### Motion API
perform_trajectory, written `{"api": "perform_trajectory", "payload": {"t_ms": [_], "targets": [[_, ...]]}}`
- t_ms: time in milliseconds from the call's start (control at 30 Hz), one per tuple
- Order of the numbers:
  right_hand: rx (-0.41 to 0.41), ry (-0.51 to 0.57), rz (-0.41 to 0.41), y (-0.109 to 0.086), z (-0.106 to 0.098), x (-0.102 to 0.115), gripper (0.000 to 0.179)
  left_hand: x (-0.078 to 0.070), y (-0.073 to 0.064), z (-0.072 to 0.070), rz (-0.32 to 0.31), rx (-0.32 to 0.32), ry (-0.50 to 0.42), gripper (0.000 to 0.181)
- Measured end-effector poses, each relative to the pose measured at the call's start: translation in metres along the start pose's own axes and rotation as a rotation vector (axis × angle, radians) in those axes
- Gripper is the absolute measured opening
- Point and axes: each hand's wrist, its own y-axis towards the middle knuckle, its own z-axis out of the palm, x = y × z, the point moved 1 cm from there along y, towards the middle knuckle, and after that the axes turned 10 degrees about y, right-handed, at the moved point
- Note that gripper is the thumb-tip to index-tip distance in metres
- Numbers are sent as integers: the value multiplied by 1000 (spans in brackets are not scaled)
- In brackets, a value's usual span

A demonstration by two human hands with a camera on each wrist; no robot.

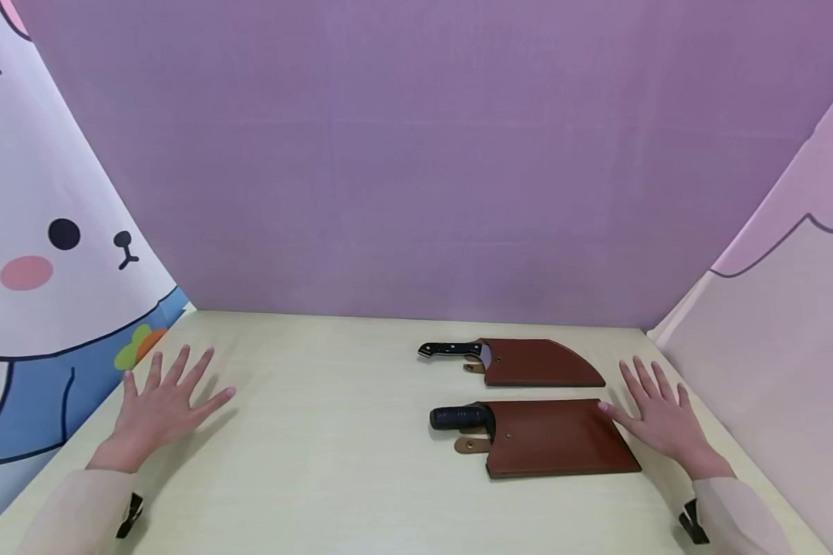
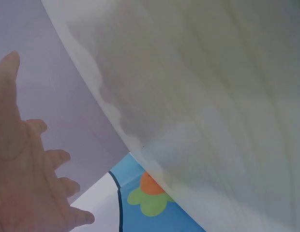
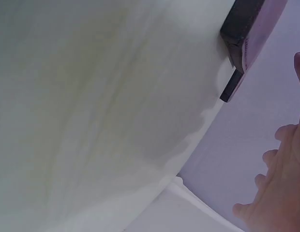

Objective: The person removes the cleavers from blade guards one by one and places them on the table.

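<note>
Brown-sheathed and laid flat, a large cleaver (image 1: 537, 437) is shown in the head view on the pale bench (image 1: 319, 432). Its black handle (image 1: 458, 418) is pointed left, and a tan snap tab (image 1: 473, 445) is set just below that. Beyond the cleaver, near it and roughly parallel, a smaller knife (image 1: 527, 361) is laid, also sheathed in brown, with its riveted handle turned the same way. Well to the left of the cleaver, the left hand (image 1: 163, 408) is held above the bench, fingers spread and nothing gripped. At the cleaver's right end, the right hand (image 1: 662, 420) is held likewise, with straight fingers fanned out; the sheath's far corner is overlapped by its thumb, though contact cannot be told from this view. Behind the cleaver, a purple backdrop (image 1: 416, 154) is raised.

In the left wrist view, spread fingers are seen from the palm side, and a flower print (image 2: 152, 191) is shown beyond the bench edge, on the side far to the cleaver's left.

In the right wrist view, the cleaver's dark sheath edge is cut off by the frame, the smaller knife's tip is seen past it, and the right hand's fingers are spread apart, empty.
</note>
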Motion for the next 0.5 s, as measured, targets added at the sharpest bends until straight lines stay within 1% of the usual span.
{"api": "perform_trajectory", "payload": {"t_ms": [200,500], "targets": [[-56,-17,-49,1,-2,3,85,-2,3,2,14,-32,-4,86],[-79,-6,-114,3,1,9,82,-9,8,1,45,-71,-8,85]]}}
